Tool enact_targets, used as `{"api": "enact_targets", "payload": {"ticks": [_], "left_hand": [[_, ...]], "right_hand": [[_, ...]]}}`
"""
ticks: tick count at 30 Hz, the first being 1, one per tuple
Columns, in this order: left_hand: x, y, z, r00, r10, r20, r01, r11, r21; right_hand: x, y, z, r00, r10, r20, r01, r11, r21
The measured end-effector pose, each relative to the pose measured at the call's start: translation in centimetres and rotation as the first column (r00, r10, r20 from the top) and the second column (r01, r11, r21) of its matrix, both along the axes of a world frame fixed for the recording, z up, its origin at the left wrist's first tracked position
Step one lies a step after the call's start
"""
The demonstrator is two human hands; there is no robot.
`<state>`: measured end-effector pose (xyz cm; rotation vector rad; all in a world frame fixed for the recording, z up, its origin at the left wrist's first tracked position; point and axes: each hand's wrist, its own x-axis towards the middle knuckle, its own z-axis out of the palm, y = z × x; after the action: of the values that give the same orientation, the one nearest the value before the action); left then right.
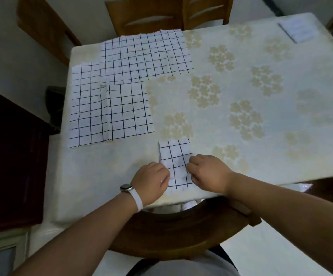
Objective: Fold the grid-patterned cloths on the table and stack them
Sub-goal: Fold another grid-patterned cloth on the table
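Now the left hand [151, 180] and right hand [207, 172] pinch opposite edges of the folded cloth [174, 156] at six o'clock, likely squaring its layers; spread cloths [111, 112] wait at ten o'clock.

Only one view exists: a wide-angle camera worn on the person's head. It faces forward and steeply down on the table [271, 160], from close above its near edge. The left hand [151, 181] and the right hand [207, 173] lie nearest the lens, low in the frame; the far chair [161, 14] is at the top edge.
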<state>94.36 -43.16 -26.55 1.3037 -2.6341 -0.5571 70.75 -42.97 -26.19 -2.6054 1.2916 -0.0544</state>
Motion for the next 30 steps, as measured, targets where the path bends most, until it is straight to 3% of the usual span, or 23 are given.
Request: {"api": "enact_targets", "payload": {"ticks": [10, 18, 24, 30], "left_hand": [[-0.1, 1.5, -4.7, 0.964, -0.161, 0.214, 0.169, 0.985, -0.02], [-0.2, 2.2, -4.9, 0.934, -0.16, 0.319, 0.145, 0.987, 0.07], [-2.0, -1.4, -2.6, 0.982, 0.015, 0.187, -0.02, 1.0, 0.023], [-4.2, -5.6, -3.2, 0.866, -0.066, 0.496, -0.058, 0.971, 0.231]], "right_hand": [[1.5, 2.8, -4.1, 0.987, 0.093, -0.133, -0.084, 0.993, 0.078], [1.2, 3.1, -4.5, 0.985, 0.126, -0.115, -0.114, 0.988, 0.106], [1.6, -0.7, -3.4, 0.995, -0.046, -0.094, 0.051, 0.997, 0.051], [1.0, -4.6, -5.0, 0.968, -0.052, -0.246, 0.098, 0.979, 0.178]]}}
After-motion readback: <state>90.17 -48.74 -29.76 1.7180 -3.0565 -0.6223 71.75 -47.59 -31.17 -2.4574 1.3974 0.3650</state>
